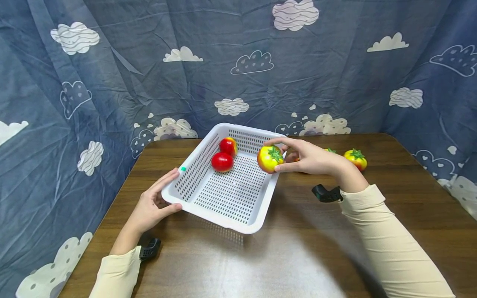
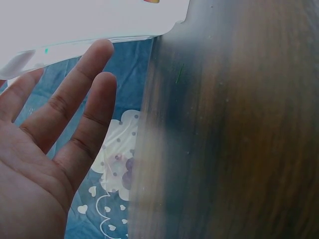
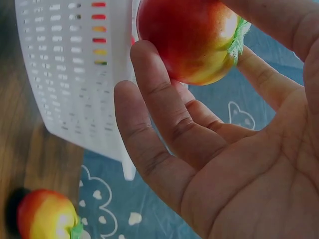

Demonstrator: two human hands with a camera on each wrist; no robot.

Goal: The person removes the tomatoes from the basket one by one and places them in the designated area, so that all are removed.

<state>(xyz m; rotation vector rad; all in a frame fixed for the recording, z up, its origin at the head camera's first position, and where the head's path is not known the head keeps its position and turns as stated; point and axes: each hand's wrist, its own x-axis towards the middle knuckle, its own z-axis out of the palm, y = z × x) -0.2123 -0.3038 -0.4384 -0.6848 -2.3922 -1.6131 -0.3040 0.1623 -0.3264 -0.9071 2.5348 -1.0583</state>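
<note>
A white perforated plastic basket (image 1: 232, 226) sits on the wooden table. My left hand (image 1: 149, 209) steadies its near left corner, thumb at the front rim and fairly straight fingers along the left rim. In the left wrist view, fingertips (image 2: 102, 47) reach the basket's edge. Over the basket's right rim, my right hand (image 1: 303, 156) pinches a yellow-and-red toy tomato (image 1: 269, 159) with a green leafy top, between thumb and fingers. Inside, near the far left corner, lie a red toy tomato (image 1: 222, 162) and a red-and-yellow one (image 1: 228, 145), touching.
To the right, another toy tomato (image 1: 355, 159) rests on the table (image 1: 395, 198). More tomatoes are partly hidden behind my right hand, one showing its green top (image 1: 329, 150). A blue cloud-patterned cloth (image 1: 208, 37) hangs behind the table.
</note>
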